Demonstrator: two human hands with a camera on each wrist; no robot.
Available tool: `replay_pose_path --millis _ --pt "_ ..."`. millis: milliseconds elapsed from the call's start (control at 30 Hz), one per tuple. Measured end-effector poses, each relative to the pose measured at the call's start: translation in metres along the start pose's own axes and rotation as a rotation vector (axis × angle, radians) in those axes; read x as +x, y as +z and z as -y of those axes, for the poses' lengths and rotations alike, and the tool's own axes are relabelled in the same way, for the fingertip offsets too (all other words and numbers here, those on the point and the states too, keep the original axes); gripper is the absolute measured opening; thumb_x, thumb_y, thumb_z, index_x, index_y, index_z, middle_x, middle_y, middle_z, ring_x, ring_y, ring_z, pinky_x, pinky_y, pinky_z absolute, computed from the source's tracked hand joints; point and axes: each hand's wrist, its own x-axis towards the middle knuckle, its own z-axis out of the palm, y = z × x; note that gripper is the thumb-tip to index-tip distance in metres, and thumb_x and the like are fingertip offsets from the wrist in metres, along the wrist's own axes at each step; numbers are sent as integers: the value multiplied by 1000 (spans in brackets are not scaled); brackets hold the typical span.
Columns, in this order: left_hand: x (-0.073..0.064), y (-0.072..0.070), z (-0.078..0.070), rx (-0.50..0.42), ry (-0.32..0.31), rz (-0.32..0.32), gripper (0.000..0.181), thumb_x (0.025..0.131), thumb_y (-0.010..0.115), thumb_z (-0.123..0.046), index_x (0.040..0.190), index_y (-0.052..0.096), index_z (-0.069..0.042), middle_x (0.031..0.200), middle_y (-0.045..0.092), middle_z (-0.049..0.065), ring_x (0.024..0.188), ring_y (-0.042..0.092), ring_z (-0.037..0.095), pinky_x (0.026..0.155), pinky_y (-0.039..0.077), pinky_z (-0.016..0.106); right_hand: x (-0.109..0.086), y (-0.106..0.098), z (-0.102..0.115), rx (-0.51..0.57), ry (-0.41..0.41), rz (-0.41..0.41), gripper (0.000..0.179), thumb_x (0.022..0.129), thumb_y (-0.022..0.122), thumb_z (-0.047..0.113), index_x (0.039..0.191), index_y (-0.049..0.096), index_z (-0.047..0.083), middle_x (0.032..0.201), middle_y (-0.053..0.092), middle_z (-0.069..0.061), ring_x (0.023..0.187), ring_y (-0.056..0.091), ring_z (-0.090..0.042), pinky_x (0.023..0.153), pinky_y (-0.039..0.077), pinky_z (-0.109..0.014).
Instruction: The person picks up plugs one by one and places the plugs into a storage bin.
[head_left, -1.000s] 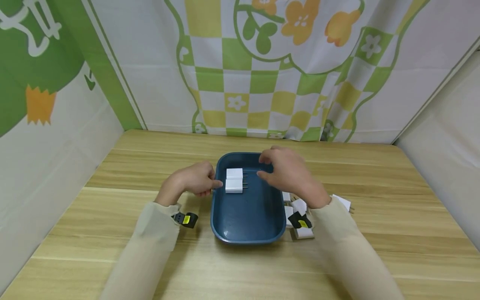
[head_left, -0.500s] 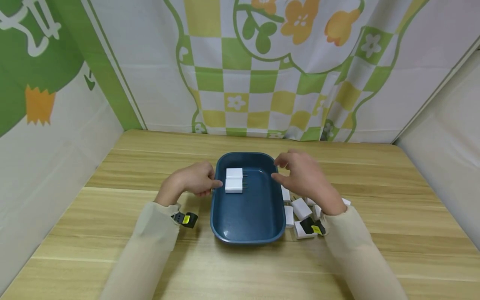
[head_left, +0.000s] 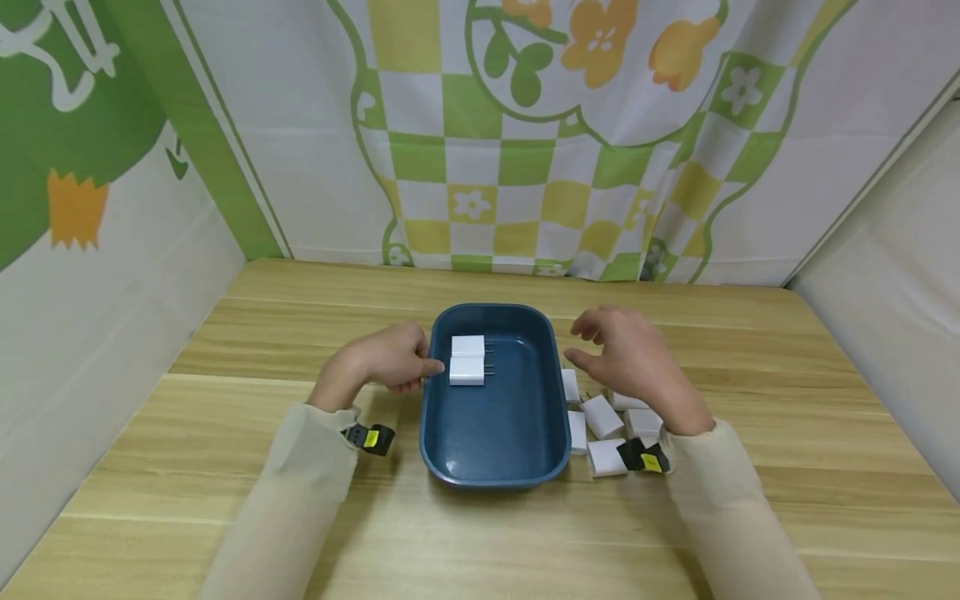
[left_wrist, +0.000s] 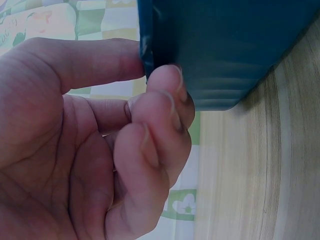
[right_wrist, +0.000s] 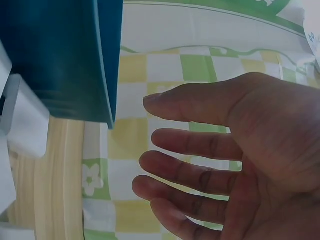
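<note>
Blue tray [head_left: 495, 442] pinched by left hand [head_left: 393, 357]; loose plugs [head_left: 602, 417], some maybe hidden, scattered just nearside of right hand [head_left: 630, 358], fingers [right_wrist: 175, 167] relaxed, apart from thumb [right_wrist: 195, 102].

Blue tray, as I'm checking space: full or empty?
Partly filled: two white plug adapters lie inside the tray, most of its floor bare.

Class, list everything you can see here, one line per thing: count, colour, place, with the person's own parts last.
tray: one, dark blue, on the table
plugs in the tray: two, white, near its left wall
plugs on the table: at least six, white, right of the tray, some partly hidden
table: one, wood-coloured, under the tray
patterned cloth: count unclear, white, green, yellow, orange, behind the table
wrist devices: two, black and yellow, one per wrist
sleeves: two, beige, on the arms
left hand: one, bare, gripping the tray's left rim
right hand: one, bare, right of the tray
</note>
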Motion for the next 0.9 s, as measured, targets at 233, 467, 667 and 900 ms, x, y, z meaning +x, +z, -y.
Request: replay_pose_path --millis 233,467,667,900 --pt "0 0 0 -4 -3 5 40 103 59 -15 66 62 -2 57 57 3 50 51 12 53 47 25 -2 -2 -7 -11 24 37 26 87 80 19 107 73 3 99 71 -13 92 66 -30 78 52 -48" --pt "0 0 0 0 -6 4 40 103 60 -15 65 62 -3 57 57 2 50 51 12 52 46 25 -6 -3 -16 -29 38 90 27 86 80 16 108 73 1 100 71 -15 93 66 -31 79 52 -49" --pt "-1 1 0 -9 -13 3 40 103 60 -15 65 62 -3 56 56 2 49 49 12 52 45 25 -11 -1 -27 -52 52 134 29 85 79 15 110 73 1 102 71 -16 93 66 -32 79 52 -51" --pt "-1 1 -1 -18 -12 -2 40 103 60 -14 65 61 -2 56 55 2 49 49 12 51 45 24 -17 1 -37 -40 89 199 33 86 78 17 114 72 1 108 70 -18 95 66 -34 79 52 -51"
